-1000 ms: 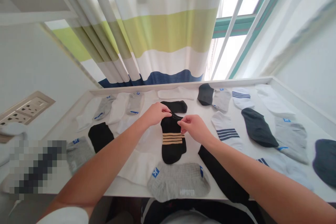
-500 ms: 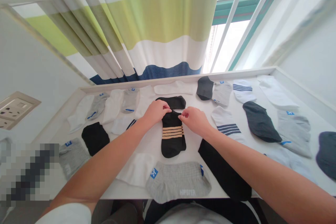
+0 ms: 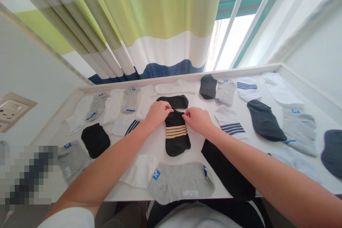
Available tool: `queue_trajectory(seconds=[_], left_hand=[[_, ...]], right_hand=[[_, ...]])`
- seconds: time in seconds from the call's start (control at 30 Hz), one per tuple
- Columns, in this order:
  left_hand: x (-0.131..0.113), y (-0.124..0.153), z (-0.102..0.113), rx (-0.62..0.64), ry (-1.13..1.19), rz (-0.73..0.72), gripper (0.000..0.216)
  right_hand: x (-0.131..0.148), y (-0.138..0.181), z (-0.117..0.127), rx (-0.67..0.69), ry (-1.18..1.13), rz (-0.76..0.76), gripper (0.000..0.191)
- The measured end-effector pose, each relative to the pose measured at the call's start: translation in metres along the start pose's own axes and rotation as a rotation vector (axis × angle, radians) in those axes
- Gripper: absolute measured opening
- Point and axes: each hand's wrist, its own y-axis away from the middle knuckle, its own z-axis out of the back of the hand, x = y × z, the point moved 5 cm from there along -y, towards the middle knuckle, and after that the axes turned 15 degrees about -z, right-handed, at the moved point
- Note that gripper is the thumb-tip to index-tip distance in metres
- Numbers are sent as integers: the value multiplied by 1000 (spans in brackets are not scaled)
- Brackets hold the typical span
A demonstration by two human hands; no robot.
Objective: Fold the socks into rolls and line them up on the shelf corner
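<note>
Working two-handed over a white tabletop (image 3: pixel 196 154) loaded with socks. Pinching the top left corner of the cuff on a black sock with tan stripes (image 3: pixel 175 143) between thumb and fingertips of the left hand (image 3: pixel 158 115), and doing pretty much the same at the top right corner with the right hand (image 3: pixel 198 120). Can't make out the exact number of layers caught in each pinch, or tell about the cuff being lifted or flat. To find that striped sock, look mid-table, right between both hands, toe pointing at the near edge. Also showing at its right side, a bit more black and tan from underneath. Just past the cuff, see a plain black sock (image 3: pixel 177 102) lying crosswise. Closer in, spot a grey sock (image 3: pixel 181 182) with HIPSTER lettering and a blue tag. Over to the right, note a long black sock (image 3: pixel 227 171) partly under the forearm, plus a white sock with dark stripes (image 3: pixel 230 120) beyond it. Way at the back, notice a white, green and blue curtain (image 3: pixel 171 10).
</note>
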Motion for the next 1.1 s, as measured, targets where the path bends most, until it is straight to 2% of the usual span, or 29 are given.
queue_trajectory(seconds=[0.23, 0.57, 0.73, 1.1], left_hand=[[2, 2, 0, -2, -4, 44, 15], [4, 3, -3, 4, -30, 19, 14], [3, 5, -3, 5, -63, 23, 15], [-2, 11, -4, 68, -59, 20, 13]], right_hand=[[4, 1, 2, -48, 28, 29, 25], [5, 0, -2, -78, 72, 48, 20], [7, 3, -1, -120, 94, 74, 25], [6, 12, -3, -93, 100, 119, 21]])
